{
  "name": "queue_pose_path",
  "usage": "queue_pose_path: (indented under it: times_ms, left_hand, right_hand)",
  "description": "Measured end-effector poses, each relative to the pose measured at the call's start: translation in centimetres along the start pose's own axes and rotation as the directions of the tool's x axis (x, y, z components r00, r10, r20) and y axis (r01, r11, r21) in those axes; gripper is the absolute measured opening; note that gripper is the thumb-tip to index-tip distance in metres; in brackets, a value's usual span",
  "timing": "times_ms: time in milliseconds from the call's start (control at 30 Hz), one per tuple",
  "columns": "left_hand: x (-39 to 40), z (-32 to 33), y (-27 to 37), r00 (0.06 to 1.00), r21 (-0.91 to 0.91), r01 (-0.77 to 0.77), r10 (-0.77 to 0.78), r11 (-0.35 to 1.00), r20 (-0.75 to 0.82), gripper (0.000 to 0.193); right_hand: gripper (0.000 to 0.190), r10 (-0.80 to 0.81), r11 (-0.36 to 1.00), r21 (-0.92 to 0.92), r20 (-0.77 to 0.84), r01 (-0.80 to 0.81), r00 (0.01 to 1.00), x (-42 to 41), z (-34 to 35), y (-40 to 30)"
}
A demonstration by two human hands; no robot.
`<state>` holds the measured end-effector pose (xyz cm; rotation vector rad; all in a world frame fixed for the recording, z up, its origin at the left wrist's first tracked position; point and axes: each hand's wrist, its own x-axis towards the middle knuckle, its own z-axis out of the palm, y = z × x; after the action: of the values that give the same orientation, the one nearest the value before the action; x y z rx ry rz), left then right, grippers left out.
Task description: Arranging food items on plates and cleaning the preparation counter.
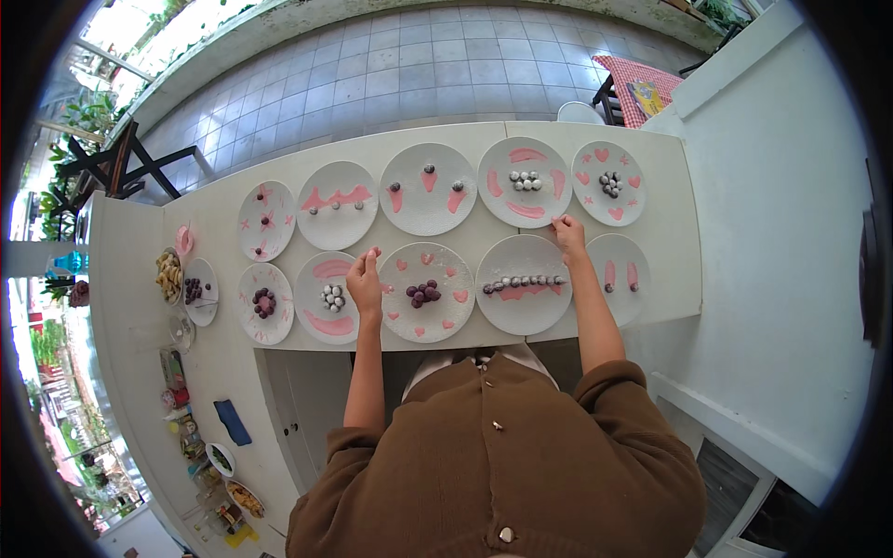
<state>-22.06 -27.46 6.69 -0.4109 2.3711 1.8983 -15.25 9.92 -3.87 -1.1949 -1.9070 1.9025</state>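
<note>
Several white plates stand in two rows on a white counter, bearing pink sauce and round dark fruit. My left hand [364, 284] is raised over the near row, its fingers drawn together with nothing visible in them. It overlaps the gap between a plate with white-dusted fruit [303, 296] and a plate with pink hearts and a dark grape cluster [398, 300]. My right hand [571, 238] has its fingertips at the near rim of a far-row plate [497, 199] with pink arcs and dusted fruit. Whether they grip that rim cannot be told. Below lies a plate with a fruit line [523, 317].
On the left counter are a bowl of pale pieces [168, 277], a small plate with loose grapes [202, 307], a pink-stained dish [184, 239] and a blue cloth [232, 422]. A white wall [781, 230] rises at right. Beyond the counter stands a red-checked table [628, 87].
</note>
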Motion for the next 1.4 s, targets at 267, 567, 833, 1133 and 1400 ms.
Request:
queue_pose_path:
  times_ms: [267, 567, 833, 1133, 1400]
  left_hand:
    - [-0.5, -0.6, -0.1, 0.996, -0.001, 0.081, -0.081, 0.997, 0.046, 0.025]
    - [-1.5, -1.3, -2.1, 0.996, -0.018, 0.079, -0.078, 0.997, 0.053, 0.024]
    - [3.2, 0.7, -0.5, 0.922, 0.045, 0.308, -0.310, 0.950, 0.233, 0.024]
    - [7.6, 3.3, -2.2, 0.861, -0.100, 0.462, -0.419, 0.881, 0.287, 0.020]
    - [7.8, 4.3, -2.8, 0.863, -0.132, 0.475, -0.431, 0.870, 0.265, 0.019]
  right_hand:
    - [0.021, 0.026, 0.999, -0.022, 0.018, -0.025, 1.000, -0.1, 0.0, -0.1]
    - [0.022, 0.002, 0.997, -0.076, -0.018, -0.003, 1.000, -1.2, -0.6, -0.9]
    - [0.025, 0.283, 0.910, 0.363, -0.190, -0.201, 0.940, -0.6, -3.3, -2.6]
    - [0.025, 0.466, 0.483, 0.852, -0.057, -0.200, 0.883, 2.2, -2.6, -2.2]
    - [0.030, 0.502, 0.556, 0.821, -0.211, -0.127, 0.839, 2.2, -1.9, -2.3]
